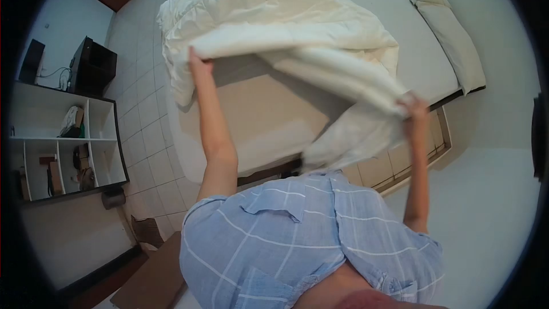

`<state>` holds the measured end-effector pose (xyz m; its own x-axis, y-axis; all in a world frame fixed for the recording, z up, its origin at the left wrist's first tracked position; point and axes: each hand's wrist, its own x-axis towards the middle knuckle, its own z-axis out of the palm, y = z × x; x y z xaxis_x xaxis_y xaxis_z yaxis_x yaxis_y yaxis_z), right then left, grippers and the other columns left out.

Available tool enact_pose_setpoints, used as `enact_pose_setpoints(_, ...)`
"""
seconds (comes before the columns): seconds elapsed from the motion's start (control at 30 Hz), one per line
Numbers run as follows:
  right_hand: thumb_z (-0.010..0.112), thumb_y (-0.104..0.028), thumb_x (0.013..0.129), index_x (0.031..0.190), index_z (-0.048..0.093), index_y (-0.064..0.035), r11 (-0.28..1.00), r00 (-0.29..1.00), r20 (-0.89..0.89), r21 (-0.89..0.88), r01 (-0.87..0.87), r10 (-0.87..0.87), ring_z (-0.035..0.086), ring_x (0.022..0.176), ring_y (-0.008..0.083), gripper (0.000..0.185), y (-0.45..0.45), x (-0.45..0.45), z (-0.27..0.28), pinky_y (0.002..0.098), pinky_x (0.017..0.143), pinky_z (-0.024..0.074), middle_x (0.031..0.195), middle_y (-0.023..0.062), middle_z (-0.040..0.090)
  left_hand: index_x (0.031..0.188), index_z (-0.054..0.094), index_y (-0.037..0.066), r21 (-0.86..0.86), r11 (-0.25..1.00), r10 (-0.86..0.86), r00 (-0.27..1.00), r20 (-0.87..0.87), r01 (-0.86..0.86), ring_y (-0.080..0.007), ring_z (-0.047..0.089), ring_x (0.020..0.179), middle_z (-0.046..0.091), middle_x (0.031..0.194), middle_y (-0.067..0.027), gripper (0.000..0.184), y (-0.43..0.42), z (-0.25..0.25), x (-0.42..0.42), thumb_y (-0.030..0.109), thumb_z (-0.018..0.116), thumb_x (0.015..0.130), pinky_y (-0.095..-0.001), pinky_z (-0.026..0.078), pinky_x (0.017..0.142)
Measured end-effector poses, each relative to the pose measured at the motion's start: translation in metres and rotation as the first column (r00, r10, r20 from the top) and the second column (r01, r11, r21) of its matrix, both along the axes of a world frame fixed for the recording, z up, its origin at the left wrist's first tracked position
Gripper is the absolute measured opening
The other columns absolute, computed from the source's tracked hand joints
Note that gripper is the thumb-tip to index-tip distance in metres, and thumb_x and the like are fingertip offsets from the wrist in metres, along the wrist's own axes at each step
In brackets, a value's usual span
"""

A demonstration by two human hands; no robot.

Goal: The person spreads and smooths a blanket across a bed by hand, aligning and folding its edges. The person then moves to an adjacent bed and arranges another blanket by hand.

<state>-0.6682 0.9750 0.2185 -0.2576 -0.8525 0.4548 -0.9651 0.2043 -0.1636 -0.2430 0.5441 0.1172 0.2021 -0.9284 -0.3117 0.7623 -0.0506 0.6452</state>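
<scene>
A cream-white comforter (269, 14) lies bunched over the far part of the bed, its near side lifted in the air. My left hand (200, 62), arm stretched forward, is closed on its edge at the left. On the right, my right hand (413, 106) grips another part of the comforter, blurred by motion. A loose fold hangs from the right hand down toward the near side of the bed. Between my arms shows the mattress (257, 117) with a pale sheet on it.
Two pillows (449, 28) lie along the bed's right end by the wall. To the left, across the tiled floor (151, 126), stand a white shelf unit (68, 138) holding bags and a black cabinet (94, 66). Cardboard (151, 274) lies at the lower left.
</scene>
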Motion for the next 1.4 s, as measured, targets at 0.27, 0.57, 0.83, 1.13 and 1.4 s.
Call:
enact_pose_setpoints(0.27, 0.048, 0.004, 0.05, 0.069, 0.06, -0.0053, 0.885, 0.993, 0.084, -0.465, -0.04, 0.089, 0.052, 0.088, 0.0243, 0.024, -0.01, 0.032, 0.124, 0.0296, 0.075, 0.0384, 0.087, 0.0095, 0.059, 0.122, 0.037, 0.003, -0.421, 0.886, 0.298, 0.936, 0.19, -0.197, -0.0327, 0.041, 0.112, 0.04, 0.124, -0.0147, 0.061, 0.146, 0.127, 0.123, 0.048, 0.039, 0.081, -0.0473, 0.034, 0.092)
enact_pose_setpoints(0.57, 0.048, 0.008, 0.047, 0.07, 0.061, -0.0051, 0.922, 0.725, 0.677, 0.191, -0.338, 0.125, 0.055, 0.083, 0.0242, 0.03, -0.022, 0.062, -0.041, 0.0276, 0.072, 0.041, 0.082, 0.0105, 0.059, 0.124, 0.035, 0.005, -0.345, 0.882, 0.415, 0.877, 0.243, -0.322, -0.0304, 0.036, 0.117, 0.036, 0.127, -0.014, 0.064, 0.219, 0.061, 0.147, 0.054, 0.03, 0.083, -0.0424, 0.032, 0.096)
enact_pose_setpoints(0.83, 0.053, 0.004, 0.05, 0.075, 0.063, -0.0089, 0.873, 0.353, 0.904, 0.362, -0.325, -0.243, 0.054, 0.067, 0.0126, 0.03, -0.051, 0.007, -0.113, 0.0242, 0.062, 0.0433, 0.07, 0.002, 0.058, 0.126, 0.031, 0.002, -0.233, 0.922, 0.385, 0.68, 0.624, -0.309, -0.0253, 0.039, 0.113, 0.038, 0.125, -0.0137, 0.071, 0.069, 0.146, -0.028, 0.055, 0.042, 0.08, -0.0342, 0.033, 0.095)
enact_pose_setpoints(1.13, 0.051, 0.005, 0.056, 0.083, 0.062, -0.0055, 0.907, 0.089, 0.996, 0.046, -0.419, -0.01, 0.053, 0.079, 0.0104, 0.031, -0.076, -0.025, -0.155, 0.0204, 0.07, 0.0413, 0.083, 0.0022, 0.059, 0.101, 0.051, 0.0, -0.285, 0.077, 0.311, 0.249, 0.917, 0.955, -0.026, 0.05, 0.08, 0.053, 0.092, -0.0133, 0.034, -0.004, 0.147, -0.595, 0.02, 0.055, 0.074, -0.0367, 0.043, 0.072)
enact_pose_setpoints(1.4, 0.047, 0.007, 0.061, 0.093, 0.059, -0.0019, 0.967, -0.121, 0.99, 0.037, -0.254, -0.069, 0.053, 0.083, 0.0099, 0.035, -0.069, -0.042, -0.164, 0.0197, 0.073, 0.0406, 0.089, 0.0037, 0.058, 0.108, 0.049, 0.006, 0.015, -0.69, 0.195, 0.167, 0.966, 0.724, -0.0317, 0.038, 0.111, 0.042, 0.118, -0.0151, 0.045, 0.224, 0.049, -0.733, 0.04, 0.05, 0.08, -0.0404, 0.031, 0.093)
